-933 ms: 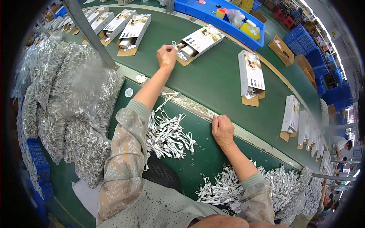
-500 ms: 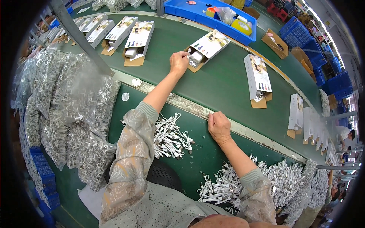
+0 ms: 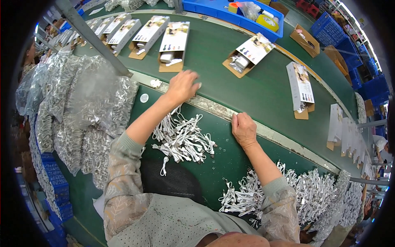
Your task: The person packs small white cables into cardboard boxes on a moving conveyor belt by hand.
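My left hand [image 3: 183, 87] is over the near edge of the green conveyor belt [image 3: 210, 84]. Its fingers are spread, a little blurred, and nothing shows in them. Beyond it stands an open white carton [image 3: 174, 41] with a white item in its mouth. Another open carton [image 3: 253, 51] lies farther right, with a white part and a clear bag inside. My right hand [image 3: 244, 129] rests curled against the belt's worn rail [image 3: 214, 107]; whatever its fingers may hold is hidden. Between my arms, a pile of short white cables [image 3: 183, 138] lies on the green worktop.
Bagged cables [image 3: 86, 119] are heaped at left, beside a metal post [image 3: 88, 35]. More white cables [image 3: 304, 191] lie at right, by my right forearm. Several cartons line the belt on both sides. A blue tray [image 3: 214, 7] stands behind it.
My left hand has left the carton's mouth and come back toward me, over the rail. The cartons have shifted right along the belt. My right hand stays curled at the rail.
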